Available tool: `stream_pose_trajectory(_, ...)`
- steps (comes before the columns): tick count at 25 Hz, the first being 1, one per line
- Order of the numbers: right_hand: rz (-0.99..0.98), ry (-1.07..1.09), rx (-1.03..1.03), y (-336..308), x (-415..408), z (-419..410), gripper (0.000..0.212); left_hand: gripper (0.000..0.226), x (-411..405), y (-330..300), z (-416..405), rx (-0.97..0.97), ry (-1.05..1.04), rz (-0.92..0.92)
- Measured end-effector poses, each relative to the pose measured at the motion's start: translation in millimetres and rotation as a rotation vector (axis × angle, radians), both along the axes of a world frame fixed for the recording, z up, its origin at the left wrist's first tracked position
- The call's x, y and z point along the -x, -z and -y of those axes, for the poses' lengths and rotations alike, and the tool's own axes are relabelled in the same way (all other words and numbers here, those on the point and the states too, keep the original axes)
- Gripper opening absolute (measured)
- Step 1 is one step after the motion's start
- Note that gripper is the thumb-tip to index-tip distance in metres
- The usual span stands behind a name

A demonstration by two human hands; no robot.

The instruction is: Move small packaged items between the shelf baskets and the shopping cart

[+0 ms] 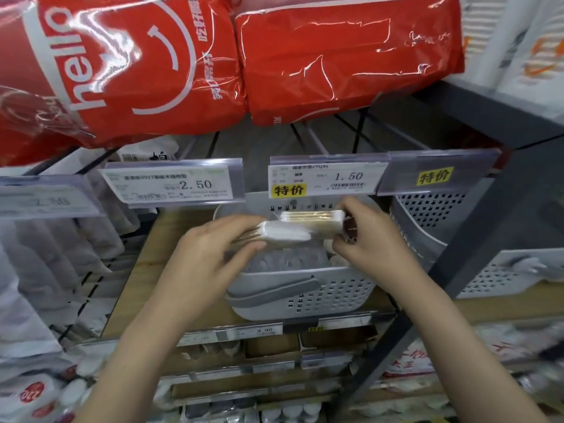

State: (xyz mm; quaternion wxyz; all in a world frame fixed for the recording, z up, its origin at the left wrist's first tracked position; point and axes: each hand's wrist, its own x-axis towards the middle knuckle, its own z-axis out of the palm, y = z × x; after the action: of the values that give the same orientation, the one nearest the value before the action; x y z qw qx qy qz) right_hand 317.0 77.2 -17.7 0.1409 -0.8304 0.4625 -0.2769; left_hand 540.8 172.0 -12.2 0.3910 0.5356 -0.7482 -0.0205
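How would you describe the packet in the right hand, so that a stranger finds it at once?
Start at the white price tag reading 1.50. Just below it, above the white perforated basket, the right hand pinches a small flat packet. Unlike the whiter packet in the left hand, it shows tan stripes and sits higher.

The red bag (pixel 122 65) reads "hello"; shelf price tags show 2.50 (pixel 174 186) and 1.50 with 特价 (pixel 328 180).

packs (pixel 305 227) above basket (pixel 305 297) | basket on shelf (pixel 158 270) | contents unclear
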Motion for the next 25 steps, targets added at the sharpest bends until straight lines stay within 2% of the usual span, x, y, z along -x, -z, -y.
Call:
stream_pose_trajectory(3,0.163,-0.063,0.042,-1,10,-23,0.04,0.027,3,-7,-21,0.05,0.036,-0.096)
stream_pose_trajectory(6,0.23,-0.103,0.176,-1,21,-41,0.033,0.025,7,-13,-40,0.071,0.079,-0.156)
stream_pose_trajectory(8,0.344,-0.079,0.175,2,29,-60,0.029,0.023,10,-13,-48,0.055,0.109,-0.222)
stream_pose_trajectory(12,0.676,0.113,-0.015,13,46,-100,0.039,0.019,23,-5,-52,-0.07,0.149,-0.438)
stream_pose_trajectory(15,0.877,0.296,-0.101,29,67,-122,0.04,0.02,45,6,-48,-0.194,0.225,-0.558)
stream_pose_trajectory(19,0.998,0.448,-0.141,45,98,-157,0.037,0.016,88,16,-44,-0.335,0.356,-0.688)
stream_pose_trajectory(21,1.064,0.519,-0.141,49,118,-174,0.043,0.02,112,22,-42,-0.409,0.407,-0.763)
stream_pose_trajectory(25,1.168,0.737,-0.107,63,173,-208,0.045,0.025,178,34,-37,-0.552,0.509,-0.793)
